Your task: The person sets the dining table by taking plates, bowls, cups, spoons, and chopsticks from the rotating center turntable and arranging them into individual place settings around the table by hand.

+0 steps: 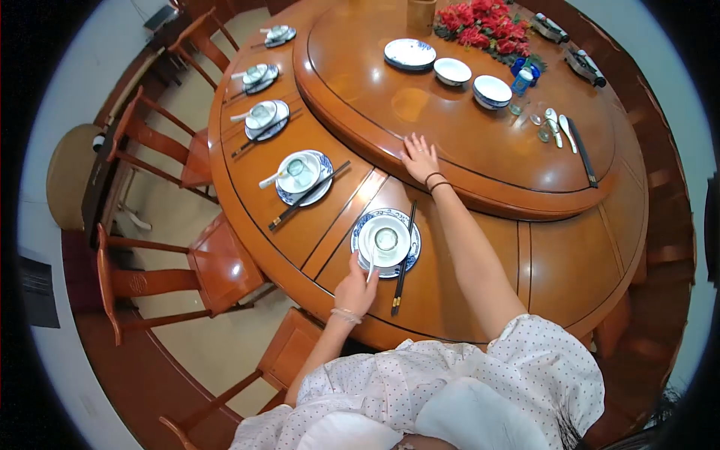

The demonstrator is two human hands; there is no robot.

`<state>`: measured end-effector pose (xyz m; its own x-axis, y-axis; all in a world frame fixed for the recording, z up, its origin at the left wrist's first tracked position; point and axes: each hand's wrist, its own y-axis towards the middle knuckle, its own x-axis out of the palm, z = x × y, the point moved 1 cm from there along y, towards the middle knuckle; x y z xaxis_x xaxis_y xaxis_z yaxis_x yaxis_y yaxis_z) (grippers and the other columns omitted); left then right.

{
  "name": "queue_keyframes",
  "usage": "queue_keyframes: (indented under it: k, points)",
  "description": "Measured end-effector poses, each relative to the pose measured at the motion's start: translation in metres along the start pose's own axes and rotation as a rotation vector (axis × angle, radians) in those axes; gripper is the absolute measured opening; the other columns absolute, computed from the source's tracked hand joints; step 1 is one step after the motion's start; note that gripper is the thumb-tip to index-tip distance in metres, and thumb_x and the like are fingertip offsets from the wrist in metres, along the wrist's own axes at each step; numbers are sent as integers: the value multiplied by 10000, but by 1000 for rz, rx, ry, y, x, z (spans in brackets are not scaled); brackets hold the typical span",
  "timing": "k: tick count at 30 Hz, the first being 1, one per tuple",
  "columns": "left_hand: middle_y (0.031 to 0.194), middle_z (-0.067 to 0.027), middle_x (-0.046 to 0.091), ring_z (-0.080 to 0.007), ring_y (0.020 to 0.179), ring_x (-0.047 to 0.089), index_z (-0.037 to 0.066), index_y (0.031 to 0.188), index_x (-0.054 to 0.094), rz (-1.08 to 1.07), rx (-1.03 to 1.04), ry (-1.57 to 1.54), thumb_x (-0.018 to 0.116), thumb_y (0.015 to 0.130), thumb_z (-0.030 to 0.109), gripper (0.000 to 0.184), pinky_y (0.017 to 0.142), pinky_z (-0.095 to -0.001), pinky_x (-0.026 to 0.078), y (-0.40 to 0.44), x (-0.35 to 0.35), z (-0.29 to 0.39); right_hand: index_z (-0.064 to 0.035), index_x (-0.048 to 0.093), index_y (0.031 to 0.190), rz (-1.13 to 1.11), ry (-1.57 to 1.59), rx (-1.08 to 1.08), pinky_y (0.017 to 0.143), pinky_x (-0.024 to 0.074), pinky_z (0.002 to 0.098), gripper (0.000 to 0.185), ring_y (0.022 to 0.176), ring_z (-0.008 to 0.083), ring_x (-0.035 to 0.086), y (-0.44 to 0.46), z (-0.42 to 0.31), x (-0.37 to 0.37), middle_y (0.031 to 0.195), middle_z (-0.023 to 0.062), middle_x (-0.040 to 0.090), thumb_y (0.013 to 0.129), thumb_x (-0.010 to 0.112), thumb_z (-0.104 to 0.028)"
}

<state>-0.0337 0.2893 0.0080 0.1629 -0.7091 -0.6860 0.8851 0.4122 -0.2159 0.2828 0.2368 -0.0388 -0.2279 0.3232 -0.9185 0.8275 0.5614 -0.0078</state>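
Observation:
My left hand (355, 288) is closed on the handle of a white spoon (371, 264), whose other end rests in a white bowl (366, 241). Inside that bowl stands a small clear glass (386, 238). The bowl sits on a blue-patterned plate (415, 247), and black chopsticks (402, 281) with gold ends lie along the plate's right side. Farther forward, my right hand (421, 159) lies with fingers spread on the rim of the raised wooden turntable (337, 97), holding nothing.
Several similar place settings (304, 178) line the table's left edge. The turntable carries stacked plates (410, 54), bowls (492, 91), loose spoons (565, 129), black chopsticks (582, 154), small glasses and red flowers (484, 26). Wooden chairs (217, 262) surround the round table (472, 307).

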Motion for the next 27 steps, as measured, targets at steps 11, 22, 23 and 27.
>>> queue_keyframes:
  k: [11,22,23,27]
  points:
    - [741,-264,579,-415,676,566,19,1299,113,-25,-11,188,481,816,221,640,601,-489,446,14,27,-6,12,265,1272,258,957,-31,1014,199,355,577,1236,300,241,-130,-14,-30,1291,222,305,846,488,-306]
    - [755,-256,580,-404,697,565,51,1272,223,98,-40,242,442,823,106,503,606,-479,436,-5,-5,7,44,139,1253,166,909,420,759,444,337,705,892,280,541,-279,-62,73,1033,223,485,757,603,-145]
    - [771,-255,580,-404,707,563,51,1256,258,141,-14,224,439,824,100,471,609,-476,434,-8,-10,6,68,110,1256,189,801,371,759,443,378,728,892,352,544,-276,-69,74,1071,277,466,748,596,-124]
    - [837,-254,572,-397,747,556,21,1127,420,307,92,144,434,835,94,301,618,-457,424,-17,-20,-6,47,148,1260,193,728,570,821,404,425,652,958,430,482,-263,-70,76,1074,325,452,772,550,-114]
